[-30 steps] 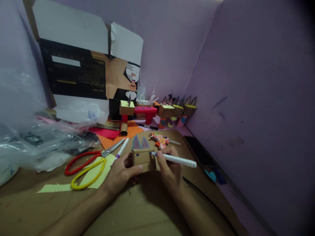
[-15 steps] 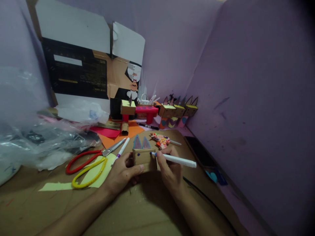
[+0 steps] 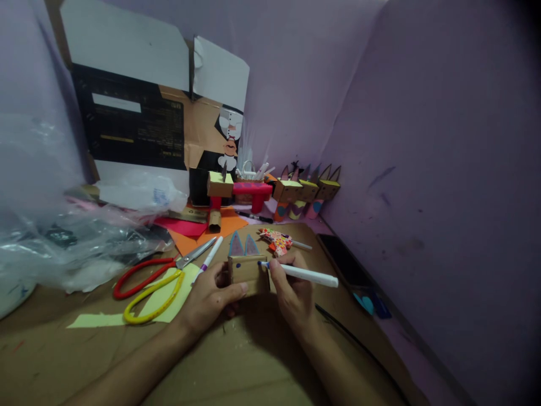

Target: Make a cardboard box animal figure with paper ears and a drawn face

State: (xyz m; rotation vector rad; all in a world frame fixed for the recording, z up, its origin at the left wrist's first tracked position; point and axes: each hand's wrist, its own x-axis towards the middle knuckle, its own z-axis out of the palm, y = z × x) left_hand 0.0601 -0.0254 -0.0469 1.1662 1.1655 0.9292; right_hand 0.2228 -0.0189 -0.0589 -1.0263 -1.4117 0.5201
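My left hand (image 3: 211,296) grips the left side of a small cardboard box (image 3: 249,273), its thumb across the front. Two pointed ears (image 3: 244,245), outlined in blue, stand on top of the box. A dark blue dot shows on the left of its front face. My right hand (image 3: 293,290) is closed round a white marker (image 3: 308,274) whose blue tip touches the right of that face. Scissors (image 3: 169,276) with one red and one yellow handle lie left of my left hand, beside a second white marker (image 3: 209,258).
Plastic bags (image 3: 76,225) heap at the left. A glue gun (image 3: 276,239) with a colourful pattern lies behind the box. Eared box figures (image 3: 289,190) stand along the back. A phone (image 3: 344,259) and a black cable (image 3: 359,347) are at the right.
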